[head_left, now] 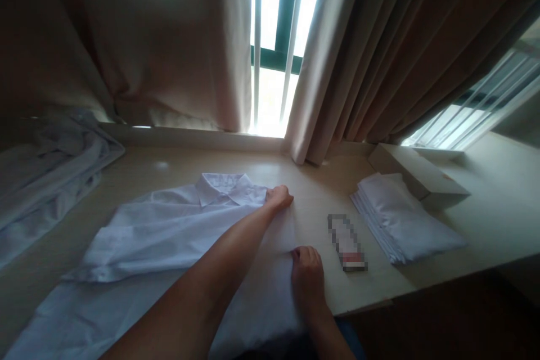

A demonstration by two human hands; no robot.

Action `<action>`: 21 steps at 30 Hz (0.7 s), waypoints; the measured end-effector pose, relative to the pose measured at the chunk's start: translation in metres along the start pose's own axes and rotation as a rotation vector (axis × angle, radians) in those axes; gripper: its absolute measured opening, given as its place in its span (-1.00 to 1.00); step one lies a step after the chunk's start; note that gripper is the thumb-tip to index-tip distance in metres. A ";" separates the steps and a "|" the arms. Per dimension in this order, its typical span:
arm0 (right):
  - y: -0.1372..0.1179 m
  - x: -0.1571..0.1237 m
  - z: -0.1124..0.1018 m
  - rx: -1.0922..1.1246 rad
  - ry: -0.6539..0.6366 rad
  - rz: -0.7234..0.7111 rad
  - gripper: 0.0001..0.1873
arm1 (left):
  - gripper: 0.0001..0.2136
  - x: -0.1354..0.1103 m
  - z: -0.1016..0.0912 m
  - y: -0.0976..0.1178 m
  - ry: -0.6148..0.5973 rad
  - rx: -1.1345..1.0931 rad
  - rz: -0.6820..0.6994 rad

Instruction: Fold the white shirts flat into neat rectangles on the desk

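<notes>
A white collared shirt (pixel 160 236) lies spread on the table, its collar (pixel 223 187) towards the window and one sleeve laid across the body. My left hand (pixel 279 197) reaches over the shirt, fingers closed on the fabric at the shoulder right of the collar. Lower down, my right hand (pixel 309 278) pinches the shirt's right-hand edge. My left forearm hides part of the shirt's middle, and its near end runs out of view at the bottom.
A heap of white garments (pixel 54 174) is at the left on the table (pixel 333 180). To the right are a blurred-out flat object (pixel 347 243), a stack of folded white cloth (pixel 405 225) and a box (pixel 417 174). Curtains (pixel 337 67) hang behind, beside a barred window (pixel 276 56).
</notes>
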State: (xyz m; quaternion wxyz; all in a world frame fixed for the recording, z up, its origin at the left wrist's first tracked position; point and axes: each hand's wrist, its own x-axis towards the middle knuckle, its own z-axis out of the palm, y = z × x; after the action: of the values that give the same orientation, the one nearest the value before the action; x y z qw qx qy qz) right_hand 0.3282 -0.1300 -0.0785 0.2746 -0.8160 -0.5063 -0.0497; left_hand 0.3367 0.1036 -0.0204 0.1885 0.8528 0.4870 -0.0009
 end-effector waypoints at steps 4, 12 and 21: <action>0.000 -0.002 -0.003 0.022 0.001 -0.002 -0.81 | -0.68 -0.025 -0.009 0.011 0.083 -0.020 0.074; -0.010 0.024 -0.022 0.094 0.088 -0.130 -0.65 | -0.66 -0.161 -0.016 -0.080 0.394 0.016 0.520; -0.057 0.062 0.023 -0.235 -0.461 -0.146 -0.15 | -0.39 -0.194 -0.032 -0.251 0.198 0.193 -0.046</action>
State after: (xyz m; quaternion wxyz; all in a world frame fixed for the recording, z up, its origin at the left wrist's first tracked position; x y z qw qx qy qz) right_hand 0.3051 -0.0502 -0.0534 0.0511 -0.7935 -0.6035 0.0592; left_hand 0.0201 0.0671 -0.0357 0.0565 0.8516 0.5202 0.0323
